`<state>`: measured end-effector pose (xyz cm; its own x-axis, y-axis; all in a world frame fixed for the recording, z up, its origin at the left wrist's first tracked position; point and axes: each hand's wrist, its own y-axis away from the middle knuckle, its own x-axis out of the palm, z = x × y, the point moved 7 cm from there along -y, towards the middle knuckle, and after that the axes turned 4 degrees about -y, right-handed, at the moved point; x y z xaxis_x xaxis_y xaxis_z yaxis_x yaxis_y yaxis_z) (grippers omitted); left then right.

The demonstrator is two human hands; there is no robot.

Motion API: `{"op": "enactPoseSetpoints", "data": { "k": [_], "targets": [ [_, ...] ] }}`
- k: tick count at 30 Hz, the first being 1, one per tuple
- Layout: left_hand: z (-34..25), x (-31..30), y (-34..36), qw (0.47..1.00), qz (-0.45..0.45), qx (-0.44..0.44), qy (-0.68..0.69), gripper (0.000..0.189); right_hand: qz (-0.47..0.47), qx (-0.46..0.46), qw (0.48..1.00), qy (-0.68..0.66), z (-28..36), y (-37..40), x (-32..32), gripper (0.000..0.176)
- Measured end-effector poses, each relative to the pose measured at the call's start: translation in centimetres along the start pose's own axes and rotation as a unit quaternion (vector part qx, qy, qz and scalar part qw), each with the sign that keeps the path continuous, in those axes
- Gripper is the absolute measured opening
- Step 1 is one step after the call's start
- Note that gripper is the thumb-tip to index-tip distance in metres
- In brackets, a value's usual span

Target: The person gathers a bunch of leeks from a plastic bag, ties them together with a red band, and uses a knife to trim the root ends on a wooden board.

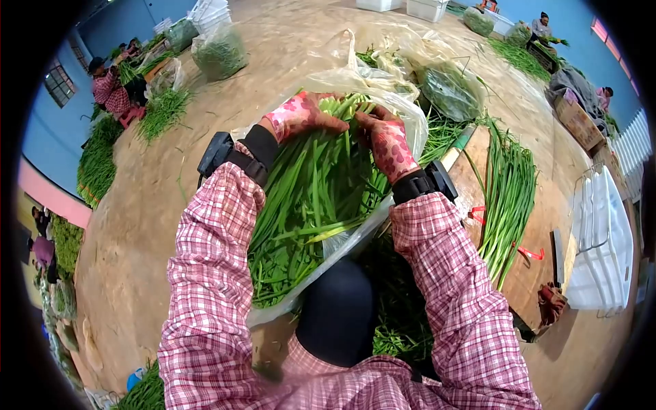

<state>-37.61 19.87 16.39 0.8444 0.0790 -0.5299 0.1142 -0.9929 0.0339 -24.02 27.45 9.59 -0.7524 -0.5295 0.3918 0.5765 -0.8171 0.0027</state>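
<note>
Reference: clock face centred on the view, 12 at the top.

Left hand: located just before 12 o'clock, in a pink patterned glove. The fingers are closed, grasping a bunch of green stalks near its pale ends. Right hand: located near 1 o'clock, in a matching glove. Its fingers are pinched on the same bunch, opposite the left hand. The bunch sits between the two hands, above an open plastic bag.

The bag holds loose long green leaves and lies between the forearms, its rim spread around them. A filled clear bag lies between 1 and 2 o'clock.

At 3 o'clock, a wooden bench carries a bundle of leaves laid lengthwise, red ties beside it, and a dark blade at 4 o'clock, next to a brown cloth. White crates stand to the right of the bench. A seated person is at 10 o'clock, beside piled greens.
</note>
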Motion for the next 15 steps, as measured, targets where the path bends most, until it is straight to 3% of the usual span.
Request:
{"op": "enactPoseSetpoints", "data": {
  "k": [3, 6, 10, 11, 14, 15],
  "targets": [
    [0.7, -1.1, 0.7, 0.996, -0.028, -0.053, 0.067, 0.053, -0.015, -0.004, 1.000, -0.015, 0.1, 0.7, -0.4, 0.016],
    [0.2, -0.8, 0.8, 0.991, -0.025, 0.018, 0.133, 0.057, -0.002, -0.007, 1.000, 0.011, 0.6, 1.1, 0.1, 0.016],
    [-0.8, -0.2, 1.0, 0.997, -0.062, 0.030, 0.046, 0.059, 0.060, -0.056, 0.995, 0.053, 2.5, 2.2, 3.0, 0.016],
    [-1.0, 0.0, 0.9, 0.993, -0.056, 0.062, 0.080, 0.058, 0.045, -0.039, 0.998, 0.023, 2.3, 2.5, 2.7, 0.016],
    [-0.5, -1.0, 0.4, 0.993, -0.080, 0.044, 0.071, 0.058, 0.010, -0.011, 0.998, -0.053, 1.6, 2.3, 1.8, 0.016],
    [-0.6, -1.4, 1.0, 0.994, -0.082, -0.006, 0.073, 0.056, -0.004, -0.012, 0.997, -0.074, 0.7, 1.6, 1.1, 0.015]
  ]
}}
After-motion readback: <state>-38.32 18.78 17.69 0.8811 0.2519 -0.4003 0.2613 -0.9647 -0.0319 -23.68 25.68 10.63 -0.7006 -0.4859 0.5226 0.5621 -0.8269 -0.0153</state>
